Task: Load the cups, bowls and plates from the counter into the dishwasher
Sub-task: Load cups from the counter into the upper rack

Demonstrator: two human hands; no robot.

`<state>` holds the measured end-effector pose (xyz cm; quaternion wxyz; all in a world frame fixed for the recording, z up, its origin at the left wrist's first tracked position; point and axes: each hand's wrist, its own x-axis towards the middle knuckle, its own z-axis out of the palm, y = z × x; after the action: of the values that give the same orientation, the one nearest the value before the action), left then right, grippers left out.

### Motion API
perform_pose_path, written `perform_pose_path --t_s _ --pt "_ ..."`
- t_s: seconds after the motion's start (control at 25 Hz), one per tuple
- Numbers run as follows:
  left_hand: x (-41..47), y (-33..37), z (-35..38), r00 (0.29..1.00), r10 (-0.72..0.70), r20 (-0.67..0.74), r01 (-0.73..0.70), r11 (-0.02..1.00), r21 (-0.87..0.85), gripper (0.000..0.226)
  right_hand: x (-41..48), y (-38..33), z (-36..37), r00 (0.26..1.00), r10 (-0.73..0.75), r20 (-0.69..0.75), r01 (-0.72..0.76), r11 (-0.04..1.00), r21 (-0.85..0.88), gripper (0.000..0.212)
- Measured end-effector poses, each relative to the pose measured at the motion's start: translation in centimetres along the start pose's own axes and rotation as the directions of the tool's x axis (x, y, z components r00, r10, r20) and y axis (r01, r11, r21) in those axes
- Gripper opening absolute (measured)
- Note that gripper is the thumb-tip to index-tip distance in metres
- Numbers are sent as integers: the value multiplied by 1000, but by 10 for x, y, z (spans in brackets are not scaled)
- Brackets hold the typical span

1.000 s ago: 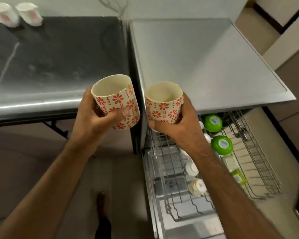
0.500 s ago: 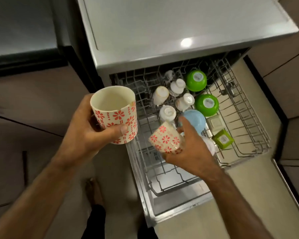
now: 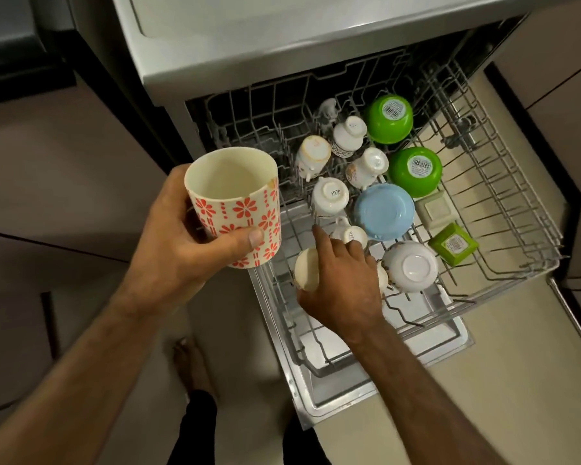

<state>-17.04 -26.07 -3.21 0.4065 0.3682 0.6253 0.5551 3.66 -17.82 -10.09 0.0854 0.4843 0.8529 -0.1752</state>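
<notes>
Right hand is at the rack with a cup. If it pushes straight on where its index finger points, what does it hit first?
Most likely the upturned white cup just past the index fingertip of the right hand, though depth is unclear; it might slip past its left side into the rack tines.

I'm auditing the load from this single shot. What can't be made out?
Head view:
- Lower cup: right hand covers all but its cream base.
- Counter: cut off at top edge; leftover dishes unseen.
- Stickers on the green bowls: too small to read.
- Flowered cup in left hand: palm side hidden.
</notes>
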Motion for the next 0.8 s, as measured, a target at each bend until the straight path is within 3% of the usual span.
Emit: perform_pose_path --t_s 0.2,0.4,0.64,0.72,0.76,0.8 --pt "1 -5 3 1000 -5 5 5 1000 13 86 -1 4 6 999 19 37 -20 999 43 109" --pt "2 -6 10 999 -37 -4 37 999 13 85 -3 7 5 993 -6 114 0 998 56 127" --pt "8 -7 18 996 -83 -30 84 996 23 87 -2 11 0 991 -47 123 30 990 138 132" --pt "10 -7 21 994 -98 -38 98 995 -7 85 -1 14 -3 994 -41 102 6 946 323 131" --pt "11 -7 23 994 -104 -45 103 994 -26 85 -1 15 -6 995 -39 96 -15 862 506 129" --pt "12 -8 25 993 -112 -48 109 993 -55 86 -1 14 -10 995 -51 88 -28 695 718 125"
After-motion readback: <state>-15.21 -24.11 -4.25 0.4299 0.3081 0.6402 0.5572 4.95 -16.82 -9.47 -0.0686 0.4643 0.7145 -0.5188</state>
